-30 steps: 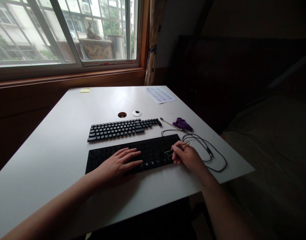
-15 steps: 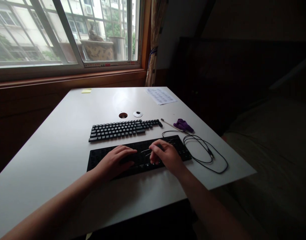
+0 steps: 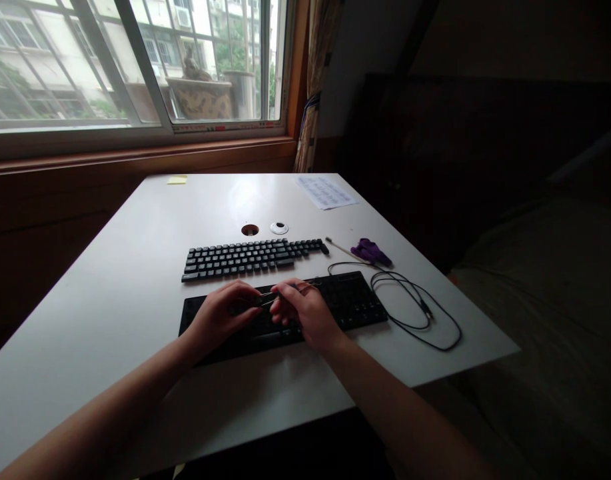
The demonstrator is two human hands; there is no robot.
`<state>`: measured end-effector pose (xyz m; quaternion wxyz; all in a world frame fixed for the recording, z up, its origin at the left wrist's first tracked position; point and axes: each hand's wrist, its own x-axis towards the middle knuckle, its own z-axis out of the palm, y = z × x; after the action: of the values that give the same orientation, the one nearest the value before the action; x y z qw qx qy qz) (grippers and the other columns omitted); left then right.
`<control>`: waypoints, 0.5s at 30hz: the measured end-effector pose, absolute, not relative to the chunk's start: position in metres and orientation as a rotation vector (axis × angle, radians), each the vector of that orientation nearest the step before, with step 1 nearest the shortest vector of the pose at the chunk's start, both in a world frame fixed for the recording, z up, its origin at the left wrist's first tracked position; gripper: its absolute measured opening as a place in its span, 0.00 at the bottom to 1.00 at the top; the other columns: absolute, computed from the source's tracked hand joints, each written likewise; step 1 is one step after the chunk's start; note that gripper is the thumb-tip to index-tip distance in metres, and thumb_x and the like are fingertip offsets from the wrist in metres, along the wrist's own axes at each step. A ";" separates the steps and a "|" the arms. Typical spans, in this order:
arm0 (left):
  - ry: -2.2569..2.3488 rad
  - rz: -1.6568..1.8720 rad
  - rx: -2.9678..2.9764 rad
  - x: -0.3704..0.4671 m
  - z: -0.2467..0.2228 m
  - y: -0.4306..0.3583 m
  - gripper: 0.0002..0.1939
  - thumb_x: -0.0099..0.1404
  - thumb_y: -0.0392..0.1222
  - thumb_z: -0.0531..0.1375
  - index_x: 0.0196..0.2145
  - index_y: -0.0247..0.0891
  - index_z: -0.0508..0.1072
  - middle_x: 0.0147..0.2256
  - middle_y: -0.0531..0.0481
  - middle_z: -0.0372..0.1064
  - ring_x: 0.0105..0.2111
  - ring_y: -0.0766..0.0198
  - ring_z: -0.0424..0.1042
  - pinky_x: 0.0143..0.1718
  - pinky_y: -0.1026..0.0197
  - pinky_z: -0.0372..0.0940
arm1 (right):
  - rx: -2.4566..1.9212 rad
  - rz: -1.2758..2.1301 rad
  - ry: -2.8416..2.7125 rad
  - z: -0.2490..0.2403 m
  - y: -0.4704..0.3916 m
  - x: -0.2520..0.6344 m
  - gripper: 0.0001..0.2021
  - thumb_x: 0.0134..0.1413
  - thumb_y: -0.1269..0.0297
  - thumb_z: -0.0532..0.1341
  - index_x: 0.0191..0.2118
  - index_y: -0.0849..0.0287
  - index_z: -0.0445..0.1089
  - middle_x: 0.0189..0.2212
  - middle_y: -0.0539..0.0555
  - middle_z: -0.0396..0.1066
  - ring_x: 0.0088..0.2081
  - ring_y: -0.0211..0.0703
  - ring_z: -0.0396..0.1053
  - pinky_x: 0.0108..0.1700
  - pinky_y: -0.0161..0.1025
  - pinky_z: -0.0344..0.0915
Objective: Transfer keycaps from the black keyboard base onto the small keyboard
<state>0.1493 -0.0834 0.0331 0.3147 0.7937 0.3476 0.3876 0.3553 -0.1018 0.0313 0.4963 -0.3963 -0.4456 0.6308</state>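
Two hands meet over one black keyboard, both seen in the head view. The right hand (image 3: 308,313) is closed in a pinch around one thin metal tool (image 3: 268,295), whose two slim prongs point toward the left hand (image 3: 220,310). The left hand is curled, its thumb and forefinger brought close together at the prong tips; whether it grips anything there is too dark to tell. The keyboard (image 3: 358,300) lies flat beneath both hands and extends past them on either side, its right part uncovered.

Just beyond the hands is one group of dark keycaps (image 3: 235,259), set out in several rows; they are too small to count surely. Farther beyond are one round hole (image 3: 250,230) and one white ring-shaped cover (image 3: 274,229), side by side in the white table (image 3: 110,287).

To the right of the right hand, one black cable (image 3: 426,309) lies in loose loops. Ahead of that hand and to its right are one thin rod (image 3: 341,247) with a dark tip and one crumpled purple cloth (image 3: 370,252). Well beyond the hands, near the far edge, lie one yellow note (image 3: 177,179), on the left, and some printed paper (image 3: 325,192), on the right.
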 end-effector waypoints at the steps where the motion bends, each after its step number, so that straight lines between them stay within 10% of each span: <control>1: 0.916 1.008 2.079 0.149 0.034 -0.084 0.09 0.63 0.40 0.63 0.40 0.36 0.74 0.37 0.46 0.73 0.35 0.62 0.74 0.37 0.61 0.71 | -0.953 1.535 -1.070 0.031 -0.102 0.355 0.14 0.57 0.52 0.61 0.37 0.59 0.71 0.23 0.50 0.75 0.22 0.36 0.71 0.22 0.30 0.62; 15: 0.803 1.022 1.704 0.144 0.033 -0.082 0.10 0.63 0.42 0.64 0.41 0.35 0.74 0.39 0.44 0.72 0.40 0.60 0.74 0.42 0.59 0.72 | -0.948 1.450 -1.084 0.034 -0.103 0.360 0.14 0.59 0.51 0.58 0.35 0.58 0.70 0.21 0.48 0.70 0.20 0.35 0.66 0.22 0.32 0.62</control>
<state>0.1441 -0.0821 0.0330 0.4789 0.6980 0.3291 0.4186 0.3605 -0.1035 0.0335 0.5219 -0.3956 -0.4524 0.6054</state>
